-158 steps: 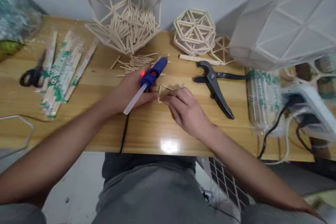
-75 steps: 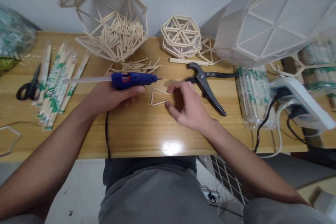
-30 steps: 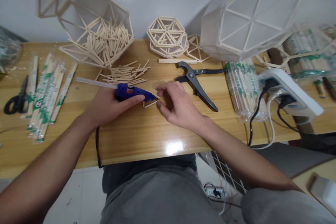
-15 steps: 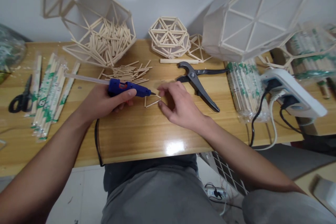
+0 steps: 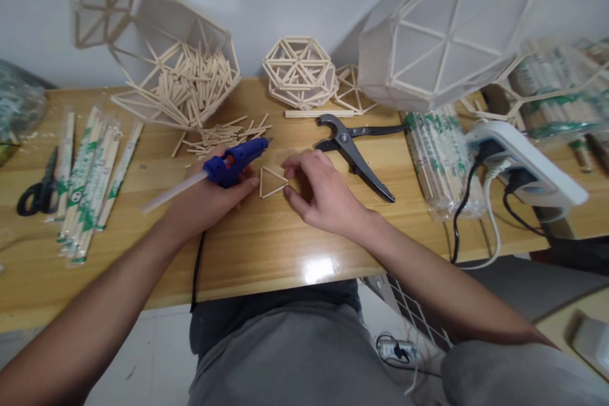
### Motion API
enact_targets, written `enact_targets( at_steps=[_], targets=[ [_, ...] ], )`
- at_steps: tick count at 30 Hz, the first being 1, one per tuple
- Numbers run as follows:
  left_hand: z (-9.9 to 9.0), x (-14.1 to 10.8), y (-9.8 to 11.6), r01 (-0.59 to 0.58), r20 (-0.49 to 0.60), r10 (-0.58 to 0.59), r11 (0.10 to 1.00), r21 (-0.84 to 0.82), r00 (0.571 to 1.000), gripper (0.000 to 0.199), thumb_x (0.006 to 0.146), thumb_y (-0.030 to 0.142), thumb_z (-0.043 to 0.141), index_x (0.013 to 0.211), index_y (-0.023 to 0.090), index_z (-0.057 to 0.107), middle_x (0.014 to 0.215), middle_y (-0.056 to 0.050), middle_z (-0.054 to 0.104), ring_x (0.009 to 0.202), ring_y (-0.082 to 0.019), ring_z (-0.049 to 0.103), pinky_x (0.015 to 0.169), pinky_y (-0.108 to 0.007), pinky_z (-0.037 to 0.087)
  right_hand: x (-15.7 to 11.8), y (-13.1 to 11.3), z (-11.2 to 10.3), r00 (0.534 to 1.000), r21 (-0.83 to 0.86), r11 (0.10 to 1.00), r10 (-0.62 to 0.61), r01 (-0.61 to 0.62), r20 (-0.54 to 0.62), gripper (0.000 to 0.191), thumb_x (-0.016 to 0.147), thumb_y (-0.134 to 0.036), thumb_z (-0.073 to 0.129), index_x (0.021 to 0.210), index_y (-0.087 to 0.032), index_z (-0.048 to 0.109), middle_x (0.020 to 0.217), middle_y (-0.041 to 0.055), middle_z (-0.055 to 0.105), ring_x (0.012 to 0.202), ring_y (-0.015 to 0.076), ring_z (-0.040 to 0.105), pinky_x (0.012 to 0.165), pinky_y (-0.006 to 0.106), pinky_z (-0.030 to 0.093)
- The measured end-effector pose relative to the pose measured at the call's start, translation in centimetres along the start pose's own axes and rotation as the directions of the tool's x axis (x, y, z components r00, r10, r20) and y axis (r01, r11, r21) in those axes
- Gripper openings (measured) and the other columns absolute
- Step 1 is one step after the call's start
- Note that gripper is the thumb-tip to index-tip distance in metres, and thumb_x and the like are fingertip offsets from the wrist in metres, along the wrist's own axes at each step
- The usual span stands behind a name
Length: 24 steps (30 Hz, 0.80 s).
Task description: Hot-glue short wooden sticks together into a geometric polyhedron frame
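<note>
A blue hot glue gun [image 5: 238,162] is gripped in my left hand [image 5: 204,196], its nozzle pointing up to the right and a clear glue stick jutting from its back end. Flat on the table lies a small triangle of three wooden sticks [image 5: 273,192]. My left thumb is close to the triangle's left side. My right hand [image 5: 323,190] has finger and thumb pinched on either side of the triangle's right corner. Just behind the glue gun, short loose sticks [image 5: 221,135] are scattered.
A stick-frame basket [image 5: 233,44] full of cut sticks stands at the back left. A round stick frame [image 5: 299,63], black cutting pliers [image 5: 354,146] and a large papered frame [image 5: 428,44] are beyond my right hand. Wrapped chopsticks [image 5: 90,177], scissors [image 5: 40,193] and a power strip [image 5: 533,165] flank them.
The glue gun's nozzle has lifted away from the triangle and swung upward, its glue stick now tilting down. My left thumb has come close to the triangle. My right hand stays at the corner.
</note>
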<state>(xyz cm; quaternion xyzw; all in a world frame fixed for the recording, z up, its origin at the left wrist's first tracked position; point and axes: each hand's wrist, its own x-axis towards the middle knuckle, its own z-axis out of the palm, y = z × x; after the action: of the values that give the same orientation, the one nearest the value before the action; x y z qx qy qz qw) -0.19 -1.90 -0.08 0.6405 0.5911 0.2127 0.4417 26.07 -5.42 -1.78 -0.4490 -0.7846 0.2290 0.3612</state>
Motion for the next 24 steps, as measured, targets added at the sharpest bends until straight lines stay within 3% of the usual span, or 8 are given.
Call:
enact_targets(
  at_steps=[4,8,17,24],
  targets=[
    [0.33,0.28,0.22,-0.038,-0.027,0.037,0.999,-0.023,0.999,0.046,0.083,0.058,0.09,0.112,0.027,0.074,0.099,-0.005,0.083,0.081,-0.027,0.079,0.069,-0.039,0.065,-0.02,0.08,0.08,1.0,0.006,1.0,0.01,-0.01,0.0,0.037,0.091,-0.011,0.067,0.125,-0.024,0.06,0.11,0.0064,0.073,0.105,0.0285,0.064,0.097,0.047,0.051],
    [0.4,0.34,0.21,-0.049,0.002,0.049,0.999,-0.013,0.999,0.041,0.083,0.052,0.091,0.11,0.026,0.074,0.097,-0.006,0.083,0.093,-0.03,0.08,0.074,-0.039,0.066,0.02,0.11,0.07,1.0,0.001,1.0,-0.005,0.005,-0.004,0.037,0.091,-0.011,0.067,0.125,-0.023,0.06,0.109,0.0064,0.073,0.105,0.0282,0.064,0.097,0.046,0.052],
    [0.6,-0.27,1.03,-0.074,-0.041,0.074,0.997,0.002,0.996,0.038,0.084,0.042,0.09,0.114,0.027,0.073,0.104,-0.006,0.084,0.092,-0.028,0.08,0.07,-0.035,0.062,0.06,0.03,0.05,1.0,-0.007,1.0,0.027,-0.027,0.008,0.035,0.093,-0.013,0.067,0.124,-0.025,0.06,0.11,0.0068,0.073,0.105,0.0293,0.065,0.097,0.048,0.053],
    [0.65,-0.08,0.67,-0.074,-0.052,0.075,0.997,0.009,0.996,0.038,0.083,0.046,0.092,0.109,0.027,0.072,0.1,-0.005,0.084,0.094,-0.029,0.081,0.075,-0.037,0.063,0.01,0.14,0.1,1.0,-0.003,1.0,0.0,0.0,0.009,0.035,0.092,-0.011,0.068,0.124,-0.024,0.06,0.109,0.007,0.073,0.106,0.0291,0.065,0.096,0.047,0.053]
  ],
)
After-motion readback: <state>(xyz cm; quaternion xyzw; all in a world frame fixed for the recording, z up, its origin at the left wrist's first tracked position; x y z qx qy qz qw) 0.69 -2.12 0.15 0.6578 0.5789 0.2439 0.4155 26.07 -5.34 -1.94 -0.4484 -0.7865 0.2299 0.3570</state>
